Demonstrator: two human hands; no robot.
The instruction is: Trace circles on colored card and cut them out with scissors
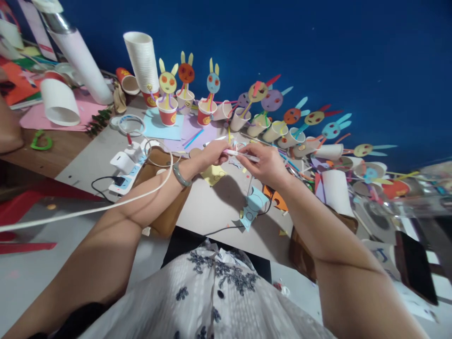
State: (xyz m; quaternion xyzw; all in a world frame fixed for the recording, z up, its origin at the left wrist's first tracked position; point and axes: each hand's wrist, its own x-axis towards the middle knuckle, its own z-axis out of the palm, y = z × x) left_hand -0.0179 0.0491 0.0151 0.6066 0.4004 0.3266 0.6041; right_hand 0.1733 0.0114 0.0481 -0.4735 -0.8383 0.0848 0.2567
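Note:
Over the middle of the table, a slim white pen (243, 154) lies between my two hands. My left hand (214, 153) pinches its pinkish end, with the fingertips partly hidden. My right hand (267, 162) is closed around the other end, thumb and forefinger pressed to the barrel. Below my left hand is a yellow paper scrap (213, 174) with drawn circles. Cut light-blue paper (254, 205) with similar circles lies below my right hand. Small paper bits are scattered under the hands.
Paper cups with rabbit-faced figures (167, 83) line the blue wall. A tall cup stack (141, 61) and a white thermos (79, 61) stand at back left. A white cable crosses my left forearm from the power strip (124, 183). Another person's arm (9, 122) shows at far left.

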